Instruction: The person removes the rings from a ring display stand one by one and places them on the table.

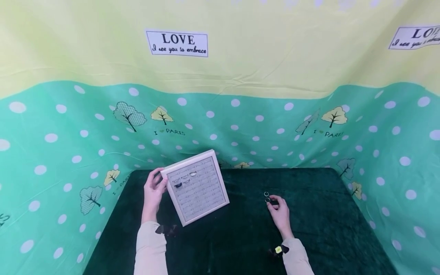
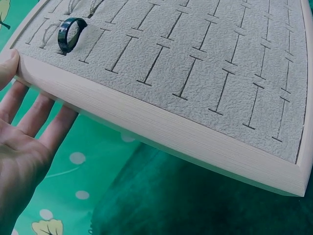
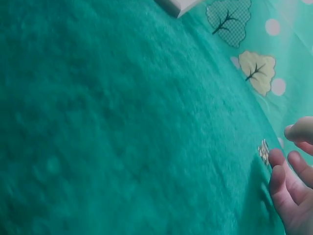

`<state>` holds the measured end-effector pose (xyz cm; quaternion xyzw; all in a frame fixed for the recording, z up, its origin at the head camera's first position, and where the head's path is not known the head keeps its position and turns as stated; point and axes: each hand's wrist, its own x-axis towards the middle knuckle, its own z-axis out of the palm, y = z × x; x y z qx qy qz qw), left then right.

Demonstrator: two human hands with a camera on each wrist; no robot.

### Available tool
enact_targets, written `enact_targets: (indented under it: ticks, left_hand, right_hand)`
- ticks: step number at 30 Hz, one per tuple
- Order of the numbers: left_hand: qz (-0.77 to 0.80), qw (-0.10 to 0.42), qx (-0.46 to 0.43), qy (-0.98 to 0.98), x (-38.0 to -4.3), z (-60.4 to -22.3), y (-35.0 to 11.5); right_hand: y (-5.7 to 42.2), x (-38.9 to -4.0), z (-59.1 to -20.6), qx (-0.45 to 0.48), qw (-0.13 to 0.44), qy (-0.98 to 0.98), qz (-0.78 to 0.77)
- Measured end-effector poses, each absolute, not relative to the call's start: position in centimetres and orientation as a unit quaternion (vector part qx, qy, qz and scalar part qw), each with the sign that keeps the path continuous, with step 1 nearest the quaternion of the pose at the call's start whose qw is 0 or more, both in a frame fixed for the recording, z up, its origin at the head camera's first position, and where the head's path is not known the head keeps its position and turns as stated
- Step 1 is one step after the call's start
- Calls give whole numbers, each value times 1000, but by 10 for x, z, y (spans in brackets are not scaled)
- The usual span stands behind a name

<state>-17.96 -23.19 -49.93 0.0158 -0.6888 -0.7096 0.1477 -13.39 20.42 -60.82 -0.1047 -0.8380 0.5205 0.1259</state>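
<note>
My left hand [image 1: 153, 191] grips a pale-framed ring display tray [image 1: 223, 193] by its upper left corner, thumb on the frame and fingers behind it. The tray is tilted. Its grey slotted pad holds several rings in the upper left, among them a dark ring [image 2: 71, 35] and a silver ring [image 1: 193, 173]. My right hand [image 1: 280, 214] is low over the green cloth, thumb and index fingertips apart beside a small ring [image 1: 267, 200]. Just beyond it lies another ring [image 1: 266, 194]. In the right wrist view, overlapping metal rings [image 3: 264, 152] appear by the fingertips, partly hidden.
A dark green velvet cloth [image 1: 247, 236] covers the table. Behind it and on both sides hangs a green and yellow curtain [image 1: 240, 126] with dots, trees and lettering. A dark strap with a yellow piece [image 1: 278, 250] is on the right wrist.
</note>
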Motion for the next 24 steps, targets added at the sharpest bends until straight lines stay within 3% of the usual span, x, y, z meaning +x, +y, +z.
enact_targets:
  ticks: [24]
  left_hand:
    - [-700, 134, 22, -702, -176, -497, -231]
  right_hand:
    - [146, -131, -592, -10, 95, -816, 571]
